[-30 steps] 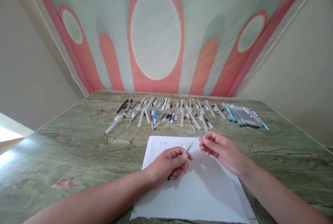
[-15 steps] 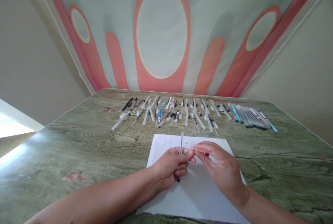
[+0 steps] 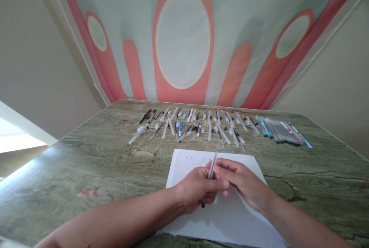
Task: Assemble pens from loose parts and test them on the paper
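Note:
My left hand (image 3: 195,189) is closed around a slim, clear-barrelled pen (image 3: 213,164). The pen tilts up to the right, its clear end uppermost and a black end showing below my fist. My right hand (image 3: 247,180) meets the left at the pen's upper part, its fingers closed and partly behind the barrel. Whatever those right fingertips hold is hidden. Both hands are above a white sheet of paper (image 3: 239,223), which has small faint marks near its far edge.
Loose clear pen barrels (image 3: 223,134), dark refills and small caps lie in two rows across the back of the wood-patterned table (image 3: 115,171). A blue pen piece (image 3: 180,128) is among them. At the right, several grey pens (image 3: 281,130) lie side by side. A patterned wall covering (image 3: 183,40) rises behind.
The pen has gone from nearly upright to leaning right. My right fingers have shifted from beside the left thumb to the pen's upper part. The view has shifted slightly.

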Available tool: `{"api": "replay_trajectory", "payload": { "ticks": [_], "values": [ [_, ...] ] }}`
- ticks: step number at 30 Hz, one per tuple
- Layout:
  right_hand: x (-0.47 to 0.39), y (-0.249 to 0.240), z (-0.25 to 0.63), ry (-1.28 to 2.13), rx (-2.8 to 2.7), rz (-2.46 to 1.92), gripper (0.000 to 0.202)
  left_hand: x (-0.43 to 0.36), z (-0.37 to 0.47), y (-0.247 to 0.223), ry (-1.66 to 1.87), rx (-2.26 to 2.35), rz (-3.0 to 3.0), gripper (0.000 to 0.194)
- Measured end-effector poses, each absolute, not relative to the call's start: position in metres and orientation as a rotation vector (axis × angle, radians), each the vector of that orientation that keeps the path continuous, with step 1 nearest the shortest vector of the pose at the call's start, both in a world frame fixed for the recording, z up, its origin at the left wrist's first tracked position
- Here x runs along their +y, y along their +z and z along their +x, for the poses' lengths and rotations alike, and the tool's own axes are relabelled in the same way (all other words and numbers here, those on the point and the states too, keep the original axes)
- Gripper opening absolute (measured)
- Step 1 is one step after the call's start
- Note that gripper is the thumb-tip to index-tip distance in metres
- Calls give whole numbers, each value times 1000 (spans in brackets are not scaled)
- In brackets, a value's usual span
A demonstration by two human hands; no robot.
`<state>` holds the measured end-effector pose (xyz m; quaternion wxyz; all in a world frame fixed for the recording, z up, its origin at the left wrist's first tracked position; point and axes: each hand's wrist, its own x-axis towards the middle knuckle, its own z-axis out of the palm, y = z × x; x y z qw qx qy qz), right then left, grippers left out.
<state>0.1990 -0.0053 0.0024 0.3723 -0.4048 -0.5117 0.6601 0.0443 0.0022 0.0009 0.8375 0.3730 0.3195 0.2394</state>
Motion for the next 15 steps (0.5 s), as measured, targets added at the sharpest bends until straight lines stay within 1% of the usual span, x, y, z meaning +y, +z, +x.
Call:
{"api": "replay_trajectory", "payload": {
  "ticks": [1,3,6,8,11,13,15],
  "values": [
    [-5,4,196,1745,-1301,-1017,33,1,44,1,487,673,811,32],
    [-4,10,193,1719,-1217,-1001,28,-2,44,-1,439,656,892,29],
    [3,23,203,1510,-1021,-918,21,-2,41,-4,394,630,1004,27],
    [7,31,217,1410,-981,-868,18,2,39,-5,440,623,986,28],
    [1,31,239,1232,-1156,-1046,21,13,34,-4,574,610,874,30],
    [-8,24,246,1060,-1350,-1235,25,21,31,-1,659,594,809,31],
    [-20,18,246,849,-1554,-1353,24,27,27,2,713,573,779,30]
  ]
}}
